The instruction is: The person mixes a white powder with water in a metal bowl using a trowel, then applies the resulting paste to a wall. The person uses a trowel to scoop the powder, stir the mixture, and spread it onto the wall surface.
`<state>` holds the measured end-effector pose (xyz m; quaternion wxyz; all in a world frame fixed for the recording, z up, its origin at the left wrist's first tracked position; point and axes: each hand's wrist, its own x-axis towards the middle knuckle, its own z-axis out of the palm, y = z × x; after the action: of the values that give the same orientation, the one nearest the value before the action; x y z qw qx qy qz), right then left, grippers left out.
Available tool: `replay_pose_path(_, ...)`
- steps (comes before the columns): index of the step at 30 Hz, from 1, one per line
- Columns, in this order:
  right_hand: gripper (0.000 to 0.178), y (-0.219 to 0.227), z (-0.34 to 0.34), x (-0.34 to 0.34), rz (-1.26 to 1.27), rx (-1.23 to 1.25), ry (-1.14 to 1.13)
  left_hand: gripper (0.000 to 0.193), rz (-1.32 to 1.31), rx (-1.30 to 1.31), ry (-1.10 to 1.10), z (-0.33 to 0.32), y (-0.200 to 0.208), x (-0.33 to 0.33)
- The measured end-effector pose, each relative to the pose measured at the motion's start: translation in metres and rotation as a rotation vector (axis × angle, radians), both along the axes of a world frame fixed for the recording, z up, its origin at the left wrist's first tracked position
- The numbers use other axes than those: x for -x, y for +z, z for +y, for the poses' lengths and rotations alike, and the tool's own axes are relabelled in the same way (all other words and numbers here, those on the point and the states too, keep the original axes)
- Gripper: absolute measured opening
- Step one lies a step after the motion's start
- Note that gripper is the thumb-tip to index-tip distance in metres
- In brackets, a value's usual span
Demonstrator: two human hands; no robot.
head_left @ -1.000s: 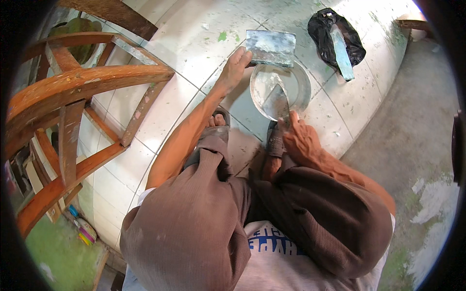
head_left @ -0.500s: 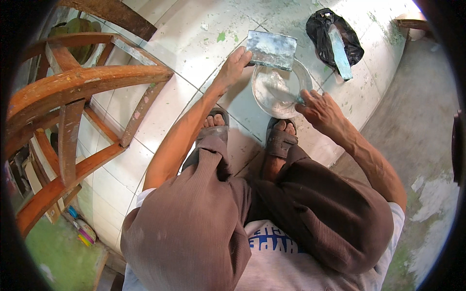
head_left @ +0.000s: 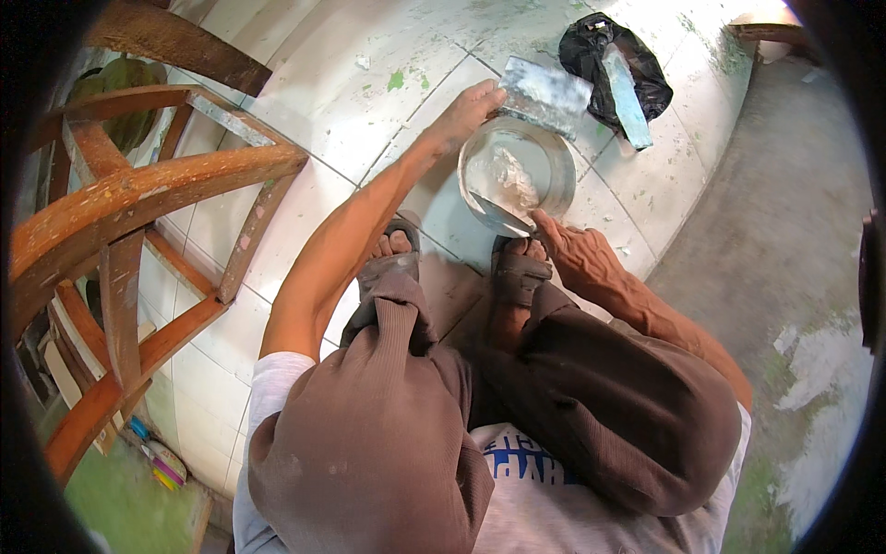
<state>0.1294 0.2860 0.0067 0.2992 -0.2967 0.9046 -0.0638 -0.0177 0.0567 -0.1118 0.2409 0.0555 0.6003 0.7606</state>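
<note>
Between the right hand's (head_left: 577,258) pinched fingers sits the handle of a putty knife (head_left: 501,214), its blade reaching into the round metal bowl (head_left: 517,171) of white paste just ahead. Opposite, the left hand (head_left: 466,111) grips the bowl's far rim, touching a flat trowel (head_left: 546,92); beyond lies a black bag (head_left: 616,65).

One head camera looks steeply down from above a crouching person, close over the knees. The bowl (head_left: 517,175) sits upper centre; the wooden frame (head_left: 120,212) fills the left of it, bare concrete lies right. Fisheye bends edges; dark rim rings the view.
</note>
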Motion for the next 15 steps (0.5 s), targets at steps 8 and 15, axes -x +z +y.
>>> replay_pose_path(8,0.035,0.012,0.043,0.044,0.209,-0.179,0.206,0.041,0.099,0.182,0.132,0.01,-0.03,-0.01)
replay_pose_path(15,0.035,0.018,0.039,0.059,0.095,-0.175,0.163,0.047,0.084,0.187,0.16,0.014,-0.028,-0.009)
